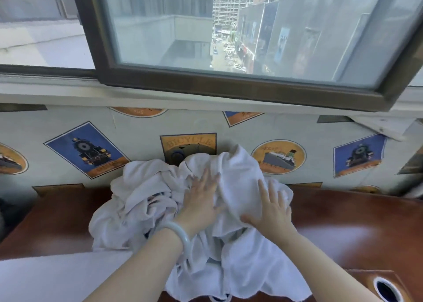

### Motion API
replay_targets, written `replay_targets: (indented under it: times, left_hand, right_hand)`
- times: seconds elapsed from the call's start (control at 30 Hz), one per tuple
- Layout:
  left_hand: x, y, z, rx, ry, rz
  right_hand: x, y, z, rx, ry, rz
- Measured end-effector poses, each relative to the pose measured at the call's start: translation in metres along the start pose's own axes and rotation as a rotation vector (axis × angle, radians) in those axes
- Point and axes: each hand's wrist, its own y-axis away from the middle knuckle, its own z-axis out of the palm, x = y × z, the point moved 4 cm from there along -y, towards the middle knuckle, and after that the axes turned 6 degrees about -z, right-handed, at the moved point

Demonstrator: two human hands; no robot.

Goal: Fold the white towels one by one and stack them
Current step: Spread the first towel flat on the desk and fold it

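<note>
A crumpled heap of white towels (142, 201) lies on the dark wooden table (357, 223), reaching from the wall to the near edge. My left hand (201, 201), with a pale bangle on its wrist, rests flat on the middle of the heap, fingers straight. My right hand (270, 207) lies flat on the heap's right side, fingers spread. Neither hand grips any cloth. Individual towels cannot be told apart in the pile.
A wall papered with train, ship and bicycle posters (187, 143) rises directly behind the heap, under a wide window (229, 38). A flat white sheet (57, 276) lies at the near left. A round hole (386, 290) sits in the table's near right corner.
</note>
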Motion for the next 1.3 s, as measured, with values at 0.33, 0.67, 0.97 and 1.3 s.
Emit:
replay_targets:
  times: [0.33,0.67,0.97,1.3]
  left_hand:
    - [0.054,0.027,0.025,0.032,0.330,-0.159]
    - [0.134,0.138,0.029,-0.087,0.770,-0.415]
    - [0.171,0.249,0.121,-0.365,1.109,-0.537]
    - [0.196,0.308,0.197,-0.377,1.485,-0.726]
  right_hand:
    - [0.092,0.021,-0.054,0.280,-1.041,0.206]
    - [0.175,0.161,-0.213,0.505,-1.335,0.029]
    - [0.273,0.357,-0.237,0.782,-1.333,0.284]
    - [0.363,0.385,-0.067,0.342,-0.959,0.733]
